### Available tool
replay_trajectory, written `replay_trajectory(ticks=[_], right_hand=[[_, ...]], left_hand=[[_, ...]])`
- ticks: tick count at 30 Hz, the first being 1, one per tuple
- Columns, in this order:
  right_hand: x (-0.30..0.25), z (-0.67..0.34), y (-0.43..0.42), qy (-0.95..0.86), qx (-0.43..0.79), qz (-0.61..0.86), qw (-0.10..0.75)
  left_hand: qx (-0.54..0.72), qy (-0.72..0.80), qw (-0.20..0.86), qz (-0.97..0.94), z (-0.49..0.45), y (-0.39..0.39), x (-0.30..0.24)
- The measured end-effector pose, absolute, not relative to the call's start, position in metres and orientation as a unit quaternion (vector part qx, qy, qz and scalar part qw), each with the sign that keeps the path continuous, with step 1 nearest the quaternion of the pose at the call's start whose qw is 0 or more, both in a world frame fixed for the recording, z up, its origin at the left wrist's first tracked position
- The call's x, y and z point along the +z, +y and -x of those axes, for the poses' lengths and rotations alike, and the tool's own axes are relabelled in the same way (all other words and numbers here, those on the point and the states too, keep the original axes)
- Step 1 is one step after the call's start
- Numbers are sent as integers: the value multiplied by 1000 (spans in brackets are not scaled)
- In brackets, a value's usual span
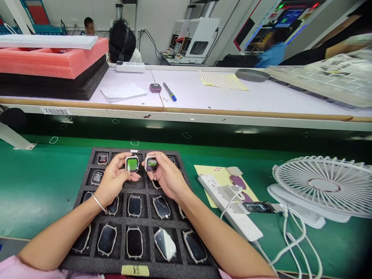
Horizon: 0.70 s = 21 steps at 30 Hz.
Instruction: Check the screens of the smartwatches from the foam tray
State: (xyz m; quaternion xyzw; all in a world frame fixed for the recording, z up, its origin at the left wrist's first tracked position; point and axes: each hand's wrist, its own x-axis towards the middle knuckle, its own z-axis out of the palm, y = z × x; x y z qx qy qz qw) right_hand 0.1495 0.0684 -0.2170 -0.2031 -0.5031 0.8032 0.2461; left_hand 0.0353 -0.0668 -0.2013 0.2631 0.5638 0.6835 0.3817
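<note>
My left hand [117, 176] grips a smartwatch body [132, 164] without a strap, its screen lit mostly green. Close beside it, my right hand [165, 172] is closed on a second smartwatch [151, 164], whose darker screen shows a green band. Both are held above the far rows of a black foam tray [122, 219]. Several more strapless watches sit in the tray's square compartments, such as a dark one [134, 242] at the front and one with a pale, reflecting face [165, 243]. Two at the far left show small lines of text. My forearms hide some compartments.
Right of the tray lie a white power strip [229, 209] with plugs and cables, a yellow sheet [209, 169] and a white fan [322, 186]. The raised shelf [186, 91] holds foam blocks [52, 64], papers, a pen [169, 92] and bagged trays. People sit beyond it.
</note>
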Motion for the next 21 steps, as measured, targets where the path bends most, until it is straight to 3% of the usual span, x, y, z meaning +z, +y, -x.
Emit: replay_trajectory(ticks=[13, 21], right_hand=[[-215, -151, 68, -502, 803, 216, 239], [-217, -152, 68, -493, 821, 205, 200]], left_hand=[[695, 557, 397, -220, -36, -67, -195], [664, 626, 313, -263, -33, -65, -202]])
